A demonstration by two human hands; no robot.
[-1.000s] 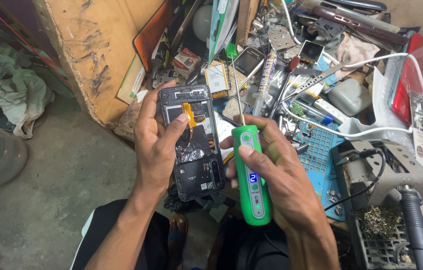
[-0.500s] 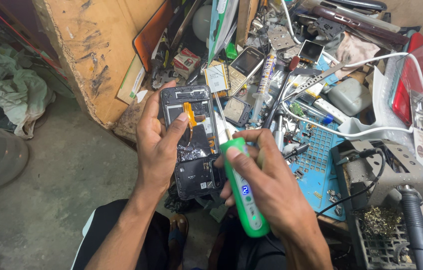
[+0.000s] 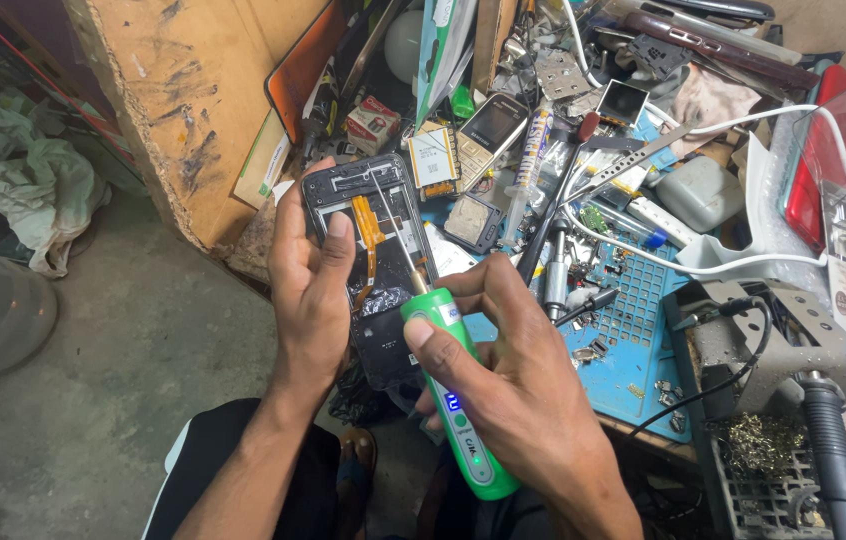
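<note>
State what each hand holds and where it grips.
Left hand holds the opened phone by its left edge and back. Right hand holds the green electric screwdriver around its upper body.

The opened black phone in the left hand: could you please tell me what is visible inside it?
Inside the opened black phone lie an orange flex ribbon and crinkled dark foil. The green electric screwdriver's thin metal bit reaches in. The left hand covers its left edge.
</note>
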